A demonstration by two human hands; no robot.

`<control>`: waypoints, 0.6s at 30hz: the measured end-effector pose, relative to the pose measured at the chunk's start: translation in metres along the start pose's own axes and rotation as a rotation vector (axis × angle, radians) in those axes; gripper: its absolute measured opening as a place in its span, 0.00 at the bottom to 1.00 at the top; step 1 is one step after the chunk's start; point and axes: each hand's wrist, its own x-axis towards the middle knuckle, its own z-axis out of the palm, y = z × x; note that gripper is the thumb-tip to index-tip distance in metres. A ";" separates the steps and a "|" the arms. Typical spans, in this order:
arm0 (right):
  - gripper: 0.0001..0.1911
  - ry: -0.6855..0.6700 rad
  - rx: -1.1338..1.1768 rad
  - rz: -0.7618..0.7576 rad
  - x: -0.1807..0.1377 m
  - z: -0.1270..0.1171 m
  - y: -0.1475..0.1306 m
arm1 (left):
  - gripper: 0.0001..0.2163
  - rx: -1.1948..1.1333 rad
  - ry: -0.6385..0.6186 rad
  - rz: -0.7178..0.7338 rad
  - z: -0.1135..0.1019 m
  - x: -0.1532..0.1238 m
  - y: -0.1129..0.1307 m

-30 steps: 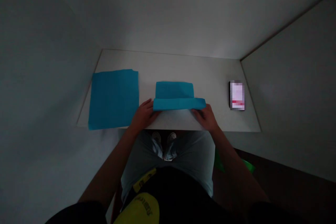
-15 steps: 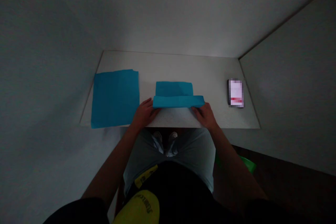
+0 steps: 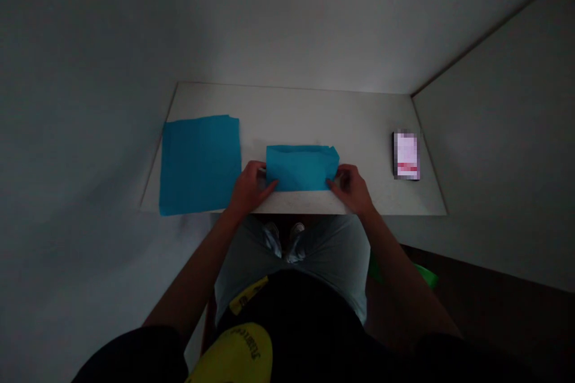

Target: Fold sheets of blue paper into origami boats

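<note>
A blue sheet, folded into a wide, low rectangle, lies near the front edge of the table; whether it is cloth or paper I cannot tell. My left hand is closed at its left end, thumb on the lower left corner and fingers bent at the side edge. At the other end, my right hand pinches the lower right corner with the thumb, its fingers curled by the side edge. The sheet's upper right corner is uneven, with layers showing along the top.
A larger flat blue sheet lies to the left, slightly over the table's front edge. On the right is a phone-like object with a blurred bright face. Walls border the white table. Something green is on the floor at right.
The raised front strip of the blue sheet has gone over away from me, and now covers the back part. Both hands have changed from supporting its ends to pinching the lower corners.
</note>
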 end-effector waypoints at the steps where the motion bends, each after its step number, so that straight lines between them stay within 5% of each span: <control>1: 0.28 0.006 -0.009 -0.025 0.001 0.000 0.000 | 0.28 -0.006 0.020 -0.020 -0.001 0.000 0.002; 4: 0.28 -0.010 -0.067 -0.116 0.002 0.000 -0.003 | 0.39 0.127 0.044 -0.054 -0.004 0.003 0.019; 8: 0.23 -0.006 -0.151 -0.209 0.002 -0.001 -0.005 | 0.26 0.269 -0.065 -0.010 0.010 0.013 0.058; 11: 0.17 0.009 -0.214 -0.271 0.001 0.000 -0.006 | 0.28 0.271 -0.126 -0.021 0.036 0.022 0.077; 14: 0.17 -0.009 -0.277 -0.284 0.000 -0.001 -0.010 | 0.30 0.270 -0.204 0.025 0.053 0.030 0.074; 18: 0.22 -0.165 -0.338 -0.308 -0.004 -0.001 -0.018 | 0.31 0.224 -0.377 0.276 0.043 0.038 0.049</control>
